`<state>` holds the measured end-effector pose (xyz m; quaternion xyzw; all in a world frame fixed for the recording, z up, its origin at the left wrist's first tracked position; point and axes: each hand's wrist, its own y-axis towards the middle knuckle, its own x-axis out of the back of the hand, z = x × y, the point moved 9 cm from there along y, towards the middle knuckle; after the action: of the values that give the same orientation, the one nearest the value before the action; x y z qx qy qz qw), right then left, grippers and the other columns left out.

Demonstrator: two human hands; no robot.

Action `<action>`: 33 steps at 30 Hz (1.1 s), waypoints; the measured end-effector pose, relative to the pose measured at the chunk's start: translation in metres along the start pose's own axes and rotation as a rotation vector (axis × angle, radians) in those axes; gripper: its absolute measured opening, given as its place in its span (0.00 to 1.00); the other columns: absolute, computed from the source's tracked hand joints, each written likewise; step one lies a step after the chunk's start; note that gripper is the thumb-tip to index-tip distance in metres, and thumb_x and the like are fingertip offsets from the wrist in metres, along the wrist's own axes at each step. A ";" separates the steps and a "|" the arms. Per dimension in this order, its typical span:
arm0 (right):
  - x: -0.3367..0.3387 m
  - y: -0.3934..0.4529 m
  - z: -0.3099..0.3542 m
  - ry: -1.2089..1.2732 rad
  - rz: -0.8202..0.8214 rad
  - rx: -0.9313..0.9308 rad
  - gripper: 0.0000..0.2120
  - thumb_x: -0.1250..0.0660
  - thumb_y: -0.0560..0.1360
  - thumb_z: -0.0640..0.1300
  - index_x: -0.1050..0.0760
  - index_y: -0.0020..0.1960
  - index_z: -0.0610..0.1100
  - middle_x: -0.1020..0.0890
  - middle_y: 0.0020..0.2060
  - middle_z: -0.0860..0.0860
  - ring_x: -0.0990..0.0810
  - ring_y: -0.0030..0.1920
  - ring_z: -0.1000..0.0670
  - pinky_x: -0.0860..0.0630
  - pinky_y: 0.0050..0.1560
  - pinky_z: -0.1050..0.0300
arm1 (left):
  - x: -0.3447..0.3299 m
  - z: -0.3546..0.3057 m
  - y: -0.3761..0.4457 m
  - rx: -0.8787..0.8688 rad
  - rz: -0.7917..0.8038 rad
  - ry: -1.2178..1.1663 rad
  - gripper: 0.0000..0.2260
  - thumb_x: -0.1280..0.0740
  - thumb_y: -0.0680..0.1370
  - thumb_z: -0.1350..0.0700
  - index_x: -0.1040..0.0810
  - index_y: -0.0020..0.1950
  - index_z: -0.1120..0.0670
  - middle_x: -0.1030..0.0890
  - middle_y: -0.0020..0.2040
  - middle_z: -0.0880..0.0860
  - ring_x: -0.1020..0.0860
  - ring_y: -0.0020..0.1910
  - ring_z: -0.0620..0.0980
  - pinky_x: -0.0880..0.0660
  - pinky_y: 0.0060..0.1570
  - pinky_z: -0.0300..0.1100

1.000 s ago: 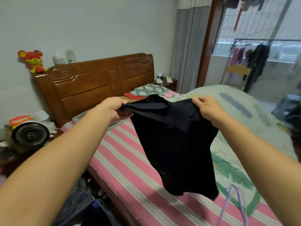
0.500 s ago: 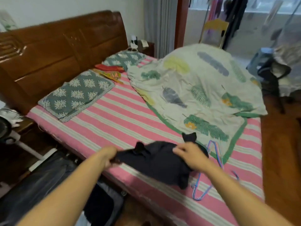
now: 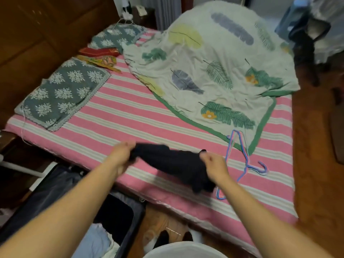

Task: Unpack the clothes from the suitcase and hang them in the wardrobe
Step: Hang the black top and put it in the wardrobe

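Nearest to the person, on the floor against the bed, the suitcase lies open, with some pale blue clothes still inside it. Just above it, at the near edge of the bed, the two hands hold a black garment which lies on the pink striped sheet. The left hand grips one end of it, the fingers curled around the cloth. The right hand pinches the other end, fingers closed on the fabric. The picture is a little blurred here, so I cannot tell if it is a shirt or something else.

Just beside the right hand, a bunch of thin blue and pink hangers lies on the sheet, partly touching the edge of the leaf-pattern quilt. Farther away there are two grey flowered pillows near the wooden headboard.

I think the step now is to spread the garment flat for hanging. The next move probably needs one hand free to take a single hanger from the bunch and put it into the neck opening. The wardrobe is not in view
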<state>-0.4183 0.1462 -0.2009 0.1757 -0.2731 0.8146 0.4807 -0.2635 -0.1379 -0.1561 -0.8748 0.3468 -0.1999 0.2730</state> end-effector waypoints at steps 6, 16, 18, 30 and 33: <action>0.193 0.119 0.239 -0.097 -0.485 0.316 0.17 0.43 0.84 0.48 0.21 0.49 0.37 0.19 0.50 0.35 0.22 0.51 0.37 0.41 0.42 0.54 | -0.007 -0.263 0.019 -0.253 0.017 -0.360 0.16 0.50 0.85 0.60 0.23 0.49 0.54 0.17 0.38 0.55 0.20 0.33 0.53 0.21 0.23 0.44; 0.098 0.104 0.233 -0.221 0.233 0.085 0.19 0.37 0.82 0.53 0.20 0.43 0.39 0.15 0.42 0.42 0.17 0.45 0.42 0.23 0.50 0.48 | 0.075 -0.245 0.021 -0.157 0.009 -0.489 0.14 0.49 0.83 0.67 0.25 0.47 0.59 0.21 0.43 0.59 0.23 0.38 0.53 0.20 0.24 0.45; 0.069 0.086 0.228 -0.021 0.415 0.012 0.18 0.36 0.81 0.51 0.19 0.51 0.36 0.15 0.49 0.37 0.16 0.48 0.40 0.20 0.54 0.45 | 0.092 -0.243 0.022 -0.150 0.097 -0.575 0.17 0.53 0.84 0.68 0.27 0.44 0.60 0.20 0.40 0.60 0.20 0.38 0.54 0.19 0.27 0.47; 0.041 0.193 0.158 0.617 -0.126 -0.417 0.13 0.45 0.84 0.36 0.24 0.48 0.34 0.21 0.35 0.46 0.23 0.29 0.50 0.23 0.27 0.57 | -0.063 -0.381 0.131 -0.587 -0.062 0.184 0.14 0.41 0.82 0.60 0.27 0.67 0.59 0.22 0.62 0.60 0.27 0.48 0.50 0.26 0.46 0.41; -0.008 0.188 0.068 0.784 -0.160 -0.589 0.16 0.46 0.83 0.35 0.26 0.40 0.42 0.20 0.30 0.49 0.25 0.31 0.51 0.24 0.29 0.59 | -0.188 -0.313 0.156 -0.658 0.281 0.401 0.08 0.40 0.82 0.62 0.26 0.61 0.59 0.23 0.46 0.56 0.26 0.46 0.53 0.29 0.45 0.42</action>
<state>-0.5781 0.0252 -0.2035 -0.2667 -0.2758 0.6682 0.6374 -0.6379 -0.2048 -0.0408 -0.8034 0.5545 -0.2055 -0.0696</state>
